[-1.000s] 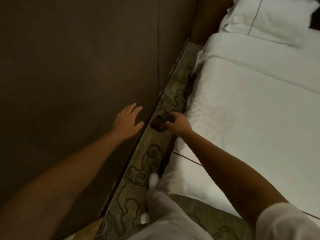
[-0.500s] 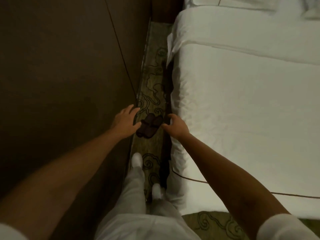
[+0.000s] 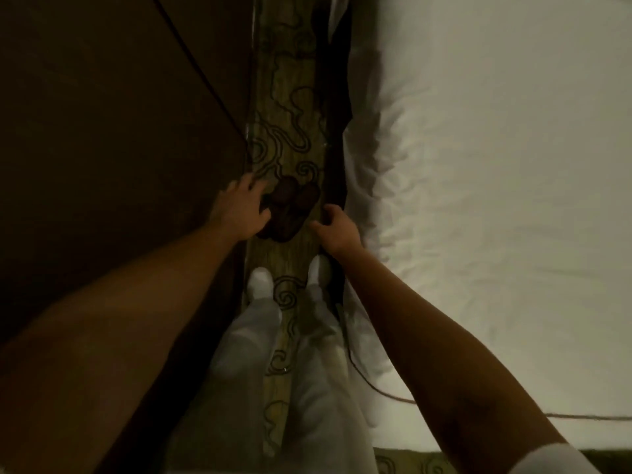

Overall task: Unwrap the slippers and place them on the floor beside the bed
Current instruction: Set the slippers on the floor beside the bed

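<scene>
Two dark brown slippers [image 3: 290, 208] lie side by side on the patterned carpet [image 3: 287, 107], in the narrow strip between the dark wall and the bed [image 3: 478, 200]. My left hand [image 3: 241, 208] touches the left slipper's outer edge, fingers spread and loosely bent. My right hand [image 3: 337, 229] hovers just right of the pair, near the bed's dark base, fingers curled and holding nothing that I can see. No wrapper is visible.
A dark brown wall [image 3: 119, 131] closes the strip on the left. The white bedding hangs over the bed's edge on the right. My white-socked feet [image 3: 260, 282] stand on the carpet just behind the slippers.
The view has swung to look straight down the strip. Both slippers now lie flat on the carpet, and my right hand has come away from them toward the bed.
</scene>
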